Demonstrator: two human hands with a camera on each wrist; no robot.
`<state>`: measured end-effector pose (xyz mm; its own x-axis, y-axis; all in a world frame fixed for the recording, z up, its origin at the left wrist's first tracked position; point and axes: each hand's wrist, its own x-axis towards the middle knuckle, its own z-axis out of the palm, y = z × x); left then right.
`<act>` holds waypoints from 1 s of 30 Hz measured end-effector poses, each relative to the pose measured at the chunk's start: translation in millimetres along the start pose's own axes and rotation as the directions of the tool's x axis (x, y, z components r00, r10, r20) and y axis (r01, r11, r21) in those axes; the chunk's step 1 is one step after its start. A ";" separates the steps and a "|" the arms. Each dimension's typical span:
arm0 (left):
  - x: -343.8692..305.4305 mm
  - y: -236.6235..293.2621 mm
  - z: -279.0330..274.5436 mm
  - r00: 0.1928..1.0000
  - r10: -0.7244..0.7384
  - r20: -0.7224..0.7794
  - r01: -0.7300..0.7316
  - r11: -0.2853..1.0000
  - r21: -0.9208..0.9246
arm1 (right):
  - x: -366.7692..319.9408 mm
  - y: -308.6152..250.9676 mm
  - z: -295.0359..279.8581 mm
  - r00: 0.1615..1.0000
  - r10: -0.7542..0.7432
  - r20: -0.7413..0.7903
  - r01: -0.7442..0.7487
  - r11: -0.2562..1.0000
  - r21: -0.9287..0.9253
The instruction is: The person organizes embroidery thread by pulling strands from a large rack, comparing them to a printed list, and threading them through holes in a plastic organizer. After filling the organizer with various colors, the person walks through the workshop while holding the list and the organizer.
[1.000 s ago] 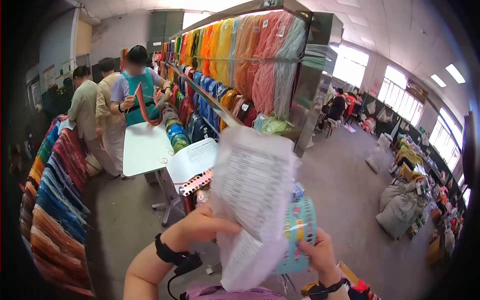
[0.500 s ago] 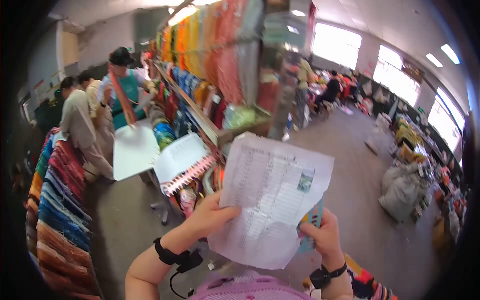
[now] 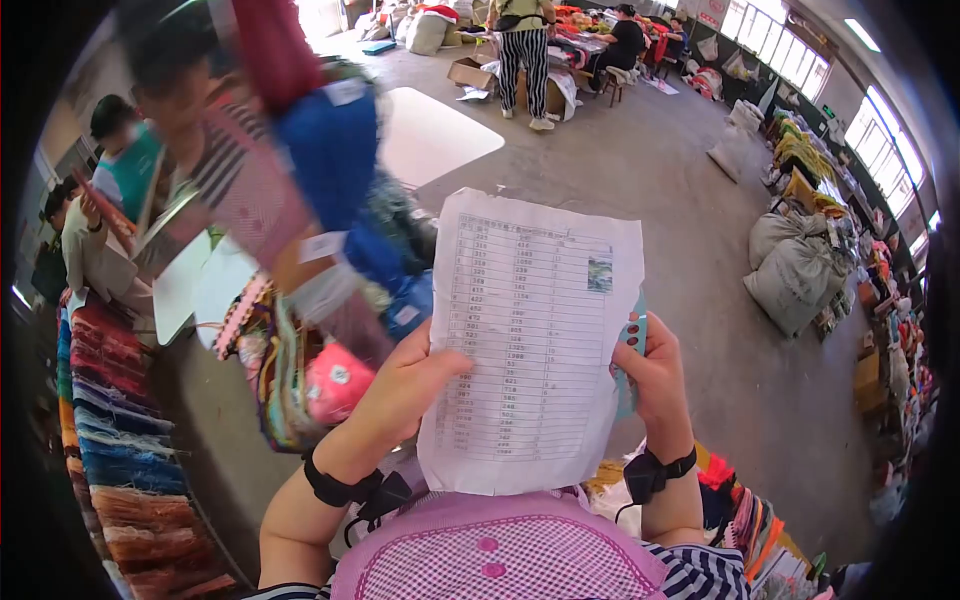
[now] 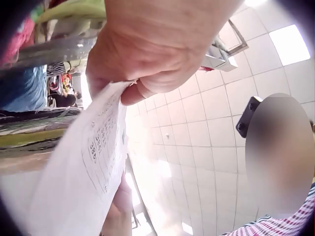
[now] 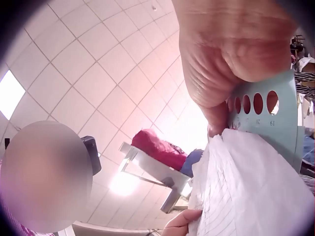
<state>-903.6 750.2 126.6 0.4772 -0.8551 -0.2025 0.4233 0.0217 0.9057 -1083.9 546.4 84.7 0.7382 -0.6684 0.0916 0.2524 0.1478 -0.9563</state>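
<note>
A creased printed sheet (image 3: 530,340) with columns of numbers and a small picture at its upper right is held upright in front of the chest. My left hand (image 3: 405,385) pinches its left edge, thumb on the printed side. At the right edge my right hand (image 3: 655,370) grips the sheet together with a teal card (image 5: 288,132). The card has a row of oval holes with printed numbers, and lies behind the paper, which hides most of it. In the left wrist view the paper (image 4: 93,157) bends away from the thumb.
A person (image 3: 180,110) stands close at the left, blurred, beside bundles of blue yarn (image 3: 335,150). A pink yarn bundle (image 3: 337,383) sits nearby. Hanging skeins (image 3: 140,460) line the far left; sacks (image 3: 800,265) stand along the right wall. Loose yarn (image 3: 745,510) lies low right.
The sheet, earlier blurred and tilted, is now straight and faces me, covering more of the teal card. The view has swung and dropped; a person and yarn bundles now appear close at the left.
</note>
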 end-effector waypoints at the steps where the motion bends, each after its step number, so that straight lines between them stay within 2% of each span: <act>1: 16.5 -7.4 10.0 1.000 -0.010 -0.012 0.010 1.000 -0.019 | 10.4 -1.4 -19.2 1.000 0.007 0.000 -0.007 1.000 0.001; 4: 64.3 -25.9 36.6 0.999 0.038 -0.003 -0.039 0.999 -0.028 | 41.2 -6.0 -70.7 0.998 0.043 0.036 -0.045 0.997 0.056; 8: 124.7 -33.8 89.4 0.997 0.007 -0.074 -0.009 0.999 -0.036 | 89.6 -26.4 -135.0 0.999 0.039 0.027 -0.038 0.999 -0.014; 10: 145.4 -33.4 104.0 0.996 -0.045 -0.073 0.033 0.987 -0.156 | 110.3 -31.7 -155.5 0.997 0.063 0.042 -0.061 0.997 -0.043; 12: 169.9 -38.5 119.8 0.992 -0.057 -0.109 0.040 0.988 -0.148 | 131.6 -35.7 -179.1 0.993 0.070 0.092 -0.063 0.994 -0.084; 14: 187.7 -39.1 132.7 0.989 -0.066 -0.130 0.048 0.989 -0.137 | 147.4 -34.3 -192.7 0.993 0.086 0.079 -0.079 0.993 -0.082; 20: 240.5 -42.6 142.0 0.994 -0.100 -0.046 0.090 0.978 -0.186 | 186.6 -26.6 -219.6 0.996 0.088 0.000 -0.087 0.994 -0.063; 23: 271.5 -42.5 146.3 0.997 -0.077 -0.001 0.075 0.973 -0.220 | 210.4 -24.3 -234.4 0.996 0.087 -0.032 -0.088 0.994 -0.060; 25: 293.9 -43.1 147.0 1.000 -0.019 -0.024 0.013 0.979 -0.203 | 229.5 -22.8 -240.7 0.997 0.077 -0.033 -0.079 0.995 -0.066; 30: 347.8 -39.2 133.0 1.000 -0.003 -0.028 -0.003 0.976 -0.216 | 285.5 -17.5 -246.6 0.996 0.075 -0.052 -0.078 0.996 -0.045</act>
<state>-856.7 383.1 70.2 0.4977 -0.8401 -0.2157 0.5783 0.1360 0.8044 -1031.8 173.2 59.0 0.7216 -0.6923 0.0048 0.1661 0.1664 -0.9720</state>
